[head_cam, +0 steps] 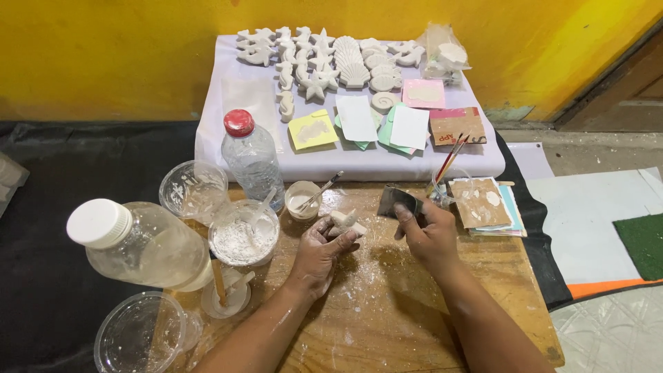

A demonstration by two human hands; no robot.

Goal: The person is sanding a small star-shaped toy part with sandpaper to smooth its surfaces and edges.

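Observation:
My left hand (319,250) grips a small white plaster figure (345,222) just above the wooden board (387,311). My right hand (427,231) holds a folded piece of dark sandpaper (398,199) a little to the right of the figure, not touching it. White dust covers the board beneath both hands. Beyond them, a white padded board (345,166) carries several white plaster casts (324,59) shaped like starfish, shells and seahorses.
Left of my hands stand a cup of white powder (243,235), a small cup with a brush (302,199), a red-capped water bottle (250,155), a large white-capped jug (141,243) and clear cups (193,188). Coloured papers (387,124), brushes (450,162) and stained cards (483,204) lie right.

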